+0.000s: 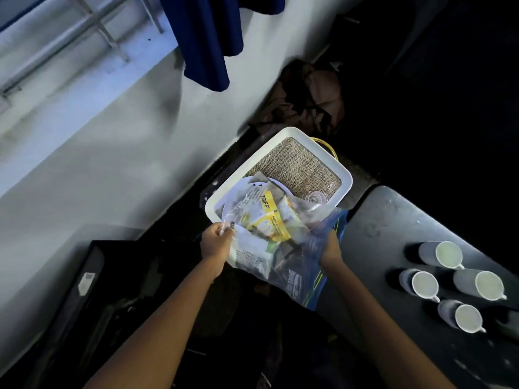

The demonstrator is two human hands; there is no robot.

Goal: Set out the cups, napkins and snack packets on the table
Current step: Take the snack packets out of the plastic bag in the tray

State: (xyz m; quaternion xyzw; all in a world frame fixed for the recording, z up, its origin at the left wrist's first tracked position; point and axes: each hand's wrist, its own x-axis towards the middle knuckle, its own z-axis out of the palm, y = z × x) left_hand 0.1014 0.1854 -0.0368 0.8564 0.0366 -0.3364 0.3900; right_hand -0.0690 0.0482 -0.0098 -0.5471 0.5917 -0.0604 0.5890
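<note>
Above the white tray [280, 153], the left hand [216, 244] and right hand [331, 249] each pinch a side of a see-through bag [280, 248] of snack packets [266, 220], its long side slanting toward the grey table [393, 220] with four cups [449, 254].

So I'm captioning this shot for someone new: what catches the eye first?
A clear plastic bag of yellow snack packets, gripped at its edges by the left hand and right hand, fills the centre above a white tray. Four white cups stand on the grey table at right.

four cups [449, 284] crowd table [393, 228] edge
</note>
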